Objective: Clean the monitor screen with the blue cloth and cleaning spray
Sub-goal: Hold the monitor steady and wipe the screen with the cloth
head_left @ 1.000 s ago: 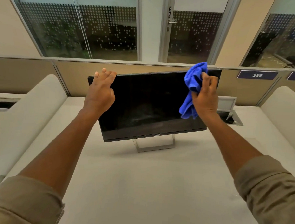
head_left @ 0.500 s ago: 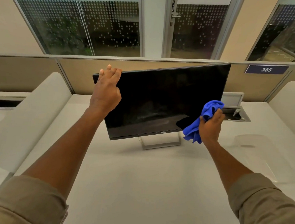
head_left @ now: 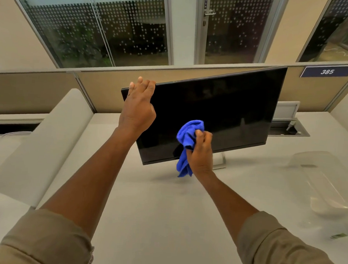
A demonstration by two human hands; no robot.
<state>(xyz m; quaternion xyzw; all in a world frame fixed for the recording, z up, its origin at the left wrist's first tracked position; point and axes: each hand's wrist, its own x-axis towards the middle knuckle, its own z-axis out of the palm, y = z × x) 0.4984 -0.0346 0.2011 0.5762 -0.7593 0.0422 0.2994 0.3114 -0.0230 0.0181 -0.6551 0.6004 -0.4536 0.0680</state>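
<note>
A black monitor stands on a silver stand on the white desk, its screen dark and tilted. My left hand grips the monitor's top left corner, fingers over the upper edge. My right hand is closed on a bunched blue cloth, pressed against the lower middle of the screen; part of the cloth hangs below the bottom bezel. No spray bottle is in view.
A clear plastic tray lies on the desk at the right. Behind the monitor is an open cable hatch and a beige partition with a sign reading 385. Padded white dividers flank the desk.
My right hand has carried the cloth from the screen's upper right down to the lower right, then left to the lower middle. My left hand keeps its hold on the top left corner.
</note>
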